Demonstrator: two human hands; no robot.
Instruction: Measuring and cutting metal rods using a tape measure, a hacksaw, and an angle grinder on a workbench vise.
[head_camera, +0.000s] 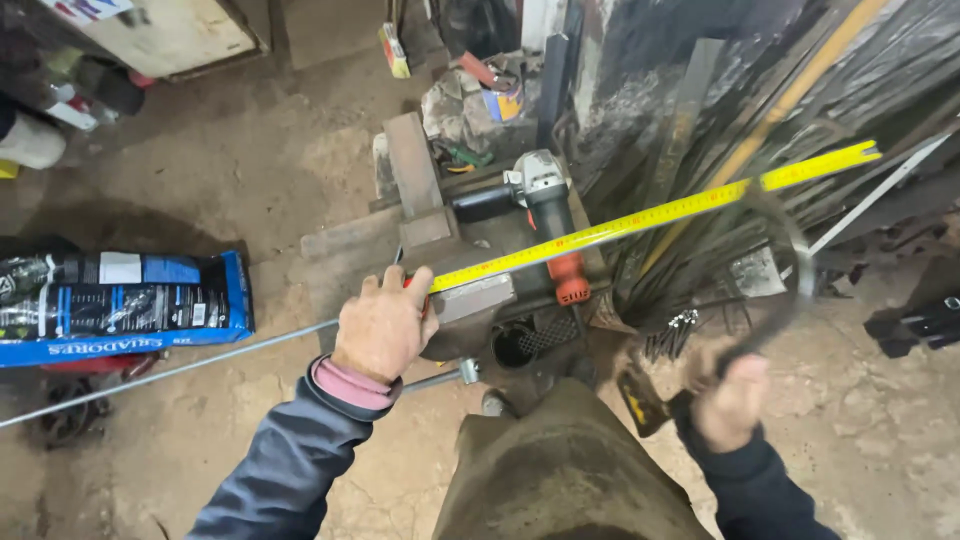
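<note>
Left hand (385, 325) closed around tape measure (650, 215) (blade extended); right hand (732, 402) gripping curved rod (790, 270)

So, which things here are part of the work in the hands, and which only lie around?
In hand:
- left hand holds the yellow tape measure, pulled out to the right
- right hand grips a dark curved metal piece
- thin steel rod under the left hand

Lying about:
- angle grinder
- blue package
- bench vise
- leaning metal bars
</note>
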